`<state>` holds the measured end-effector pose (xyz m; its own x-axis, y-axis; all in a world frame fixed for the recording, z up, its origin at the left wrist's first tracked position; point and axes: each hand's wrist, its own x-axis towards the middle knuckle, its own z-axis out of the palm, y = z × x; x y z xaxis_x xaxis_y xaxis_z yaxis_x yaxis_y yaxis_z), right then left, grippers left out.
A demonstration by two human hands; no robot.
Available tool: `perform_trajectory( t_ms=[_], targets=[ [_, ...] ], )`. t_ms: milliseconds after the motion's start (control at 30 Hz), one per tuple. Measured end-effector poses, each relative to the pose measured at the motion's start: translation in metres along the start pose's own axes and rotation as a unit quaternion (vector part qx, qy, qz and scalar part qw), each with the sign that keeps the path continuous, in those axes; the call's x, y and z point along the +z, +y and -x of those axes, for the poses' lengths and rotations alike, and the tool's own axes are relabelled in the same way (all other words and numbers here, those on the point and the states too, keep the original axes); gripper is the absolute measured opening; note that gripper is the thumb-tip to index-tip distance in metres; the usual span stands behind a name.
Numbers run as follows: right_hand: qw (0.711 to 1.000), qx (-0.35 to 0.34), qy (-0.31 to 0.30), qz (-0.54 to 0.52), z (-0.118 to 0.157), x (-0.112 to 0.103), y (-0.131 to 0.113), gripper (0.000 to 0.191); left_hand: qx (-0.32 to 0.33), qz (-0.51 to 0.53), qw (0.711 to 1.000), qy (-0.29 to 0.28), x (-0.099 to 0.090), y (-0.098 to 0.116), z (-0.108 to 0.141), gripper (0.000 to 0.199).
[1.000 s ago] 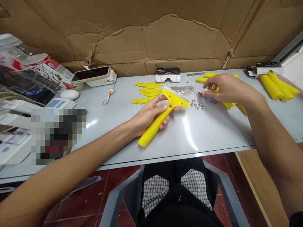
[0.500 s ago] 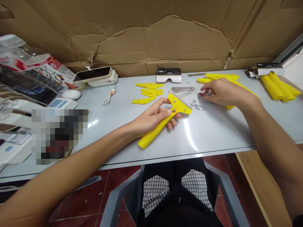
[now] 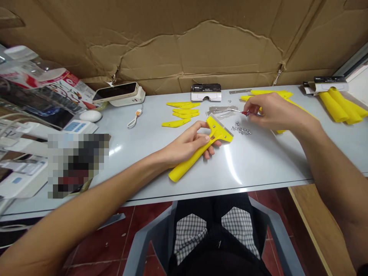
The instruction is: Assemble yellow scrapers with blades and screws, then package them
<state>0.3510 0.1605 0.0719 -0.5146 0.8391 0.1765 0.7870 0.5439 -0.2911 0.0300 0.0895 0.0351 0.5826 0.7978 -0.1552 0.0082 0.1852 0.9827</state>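
My left hand (image 3: 189,142) grips the handle of a yellow plastic scraper (image 3: 198,151), whose wide head with a steel blade edge lies by my fingertips. My right hand (image 3: 268,111) pinches a small screwdriver (image 3: 244,113) with a red collar, its thin shaft pointing left toward the scraper head. Below that hand lies a small heap of silver screws and nuts (image 3: 240,130). Steel blades (image 3: 221,110) sit just behind the scraper. Yellow plastic parts (image 3: 179,112) lie in a group to the left, and others (image 3: 270,93) lie partly hidden under my right hand.
Yellow scraper handles (image 3: 339,107) lie at the far right near a boxed pack (image 3: 326,83). A small white box (image 3: 206,92) stands at the back. A phone (image 3: 115,91), packaging and a pixelated patch occupy the left. Cardboard lines the wall behind the grey table.
The scraper has turned clockwise in my left hand, its handle now lying flatter. My right hand has shifted slightly, with the screwdriver still in its fingers.
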Motion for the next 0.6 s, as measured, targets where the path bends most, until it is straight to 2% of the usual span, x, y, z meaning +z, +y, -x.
perform_trajectory(
  t_ms=[100, 233, 600],
  targets=[
    [0.997, -0.054, 0.027, -0.054, 0.003, -0.005, -0.017, 0.011, 0.000, 0.008, 1.000, 0.016, 0.001, -0.001, 0.000, 0.018],
    [0.991, -0.108, 0.013, -0.079, 0.005, -0.004, -0.031, 0.011, 0.008, 0.006, 1.000, 0.026, 0.002, -0.002, 0.000, 0.016],
    [0.989, -0.126, 0.005, -0.071, 0.005, -0.001, -0.037, 0.008, 0.006, -0.005, 0.999, 0.034, 0.004, -0.001, 0.001, 0.016]
  ],
)
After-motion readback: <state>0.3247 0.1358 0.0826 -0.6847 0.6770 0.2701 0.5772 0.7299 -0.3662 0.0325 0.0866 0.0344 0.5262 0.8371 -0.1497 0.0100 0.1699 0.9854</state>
